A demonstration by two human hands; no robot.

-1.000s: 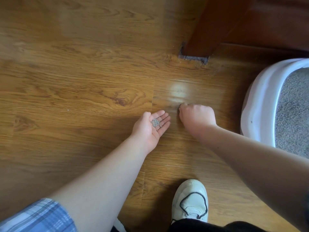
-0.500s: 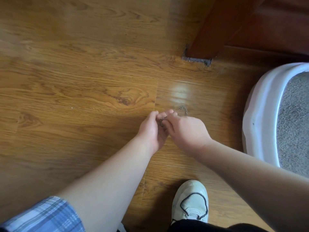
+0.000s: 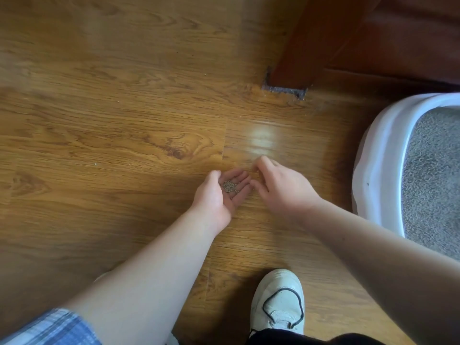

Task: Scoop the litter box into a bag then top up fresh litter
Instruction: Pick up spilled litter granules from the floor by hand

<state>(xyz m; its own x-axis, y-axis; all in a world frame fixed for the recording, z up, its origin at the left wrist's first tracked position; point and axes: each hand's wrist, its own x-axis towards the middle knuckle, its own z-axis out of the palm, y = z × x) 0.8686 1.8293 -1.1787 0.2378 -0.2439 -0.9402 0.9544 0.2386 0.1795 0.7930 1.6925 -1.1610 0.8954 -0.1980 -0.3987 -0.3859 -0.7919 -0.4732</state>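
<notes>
- Since half a second back, the right hand has drawn off the left hand, whose palm shows again; both hover low over the floor, left of the box.
- Left grip: wide, cupped palm-up, carrying a few grains.
- Right grip: thumb and forefinger slightly apart, nothing seen between them.
- The box holds level grey litter; I'd judge scooping and top-up done and stray-grain pickup underway.
- Still to do: the grit at a leg, farther off and left of the box. No bag or scoop in sight.
</notes>
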